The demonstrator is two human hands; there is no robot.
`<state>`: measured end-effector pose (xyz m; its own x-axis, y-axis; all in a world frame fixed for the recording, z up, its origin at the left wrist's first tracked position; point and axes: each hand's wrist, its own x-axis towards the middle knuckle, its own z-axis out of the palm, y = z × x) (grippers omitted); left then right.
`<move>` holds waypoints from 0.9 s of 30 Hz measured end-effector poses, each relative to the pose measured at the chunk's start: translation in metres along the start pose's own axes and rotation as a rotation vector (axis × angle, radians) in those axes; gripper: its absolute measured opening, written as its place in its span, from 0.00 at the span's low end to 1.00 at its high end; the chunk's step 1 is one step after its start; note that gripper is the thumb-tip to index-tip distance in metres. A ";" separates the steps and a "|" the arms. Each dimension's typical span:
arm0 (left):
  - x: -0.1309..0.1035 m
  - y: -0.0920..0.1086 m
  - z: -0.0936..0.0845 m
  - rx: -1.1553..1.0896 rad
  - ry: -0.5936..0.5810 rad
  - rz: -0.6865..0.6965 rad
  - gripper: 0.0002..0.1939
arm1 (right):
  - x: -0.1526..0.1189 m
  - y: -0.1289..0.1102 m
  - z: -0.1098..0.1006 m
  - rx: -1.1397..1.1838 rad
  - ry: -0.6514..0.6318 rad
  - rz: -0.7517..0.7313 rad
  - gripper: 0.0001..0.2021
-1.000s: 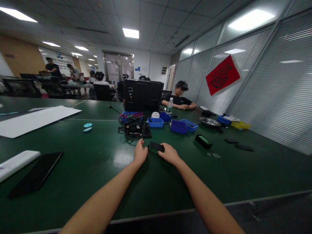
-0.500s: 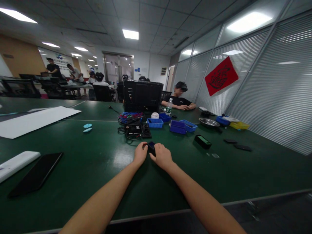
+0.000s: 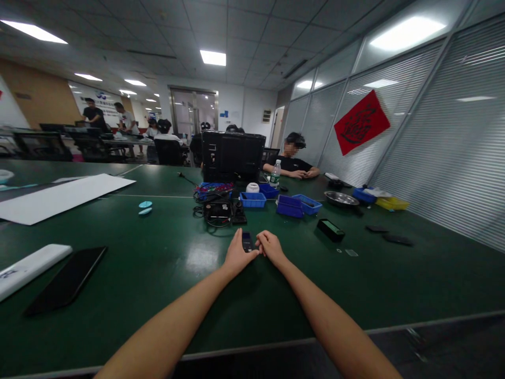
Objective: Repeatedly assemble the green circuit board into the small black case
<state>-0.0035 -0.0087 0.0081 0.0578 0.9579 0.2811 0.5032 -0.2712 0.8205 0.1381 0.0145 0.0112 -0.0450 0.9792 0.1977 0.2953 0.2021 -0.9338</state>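
Observation:
A small black device with a dark screen point(image 3: 246, 241) faces up between my hands, on or just above the green table. My left hand point(image 3: 235, 256) is closed around its left side and near edge, thumb across the bottom. Just to the right, my right hand point(image 3: 272, 248) has its fingers curled together close to the device's right edge. Whether something is in those fingertips is hidden. Farther right lies a black box with a green top point(image 3: 330, 230), beside a small ring point(image 3: 339, 250) and a clear plastic piece point(image 3: 351, 252).
Ahead stand a black monitor point(image 3: 233, 155), a tangle of cables with a black adapter point(image 3: 218, 210), blue trays point(image 3: 253, 200), a ball point(image 3: 252, 187) and a bottle point(image 3: 275, 171). A white board point(image 3: 71, 197) and a dark panel point(image 3: 67, 281) lie left. A person point(image 3: 292, 158) sits across the table.
The device has turned from tilted between both hands to face up in my left hand. My right hand has come off it to the right, its fingers curling. The view has shifted slightly.

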 end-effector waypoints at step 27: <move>-0.034 0.001 -0.074 0.120 0.080 -0.271 0.41 | 0.013 0.018 -0.020 0.054 0.134 -0.013 0.06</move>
<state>-0.0686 -0.0482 0.0356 -0.1585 0.9821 0.1021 0.5894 0.0112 0.8077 0.1619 0.0311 0.0030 0.0805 0.9662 0.2450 0.2434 0.2194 -0.9448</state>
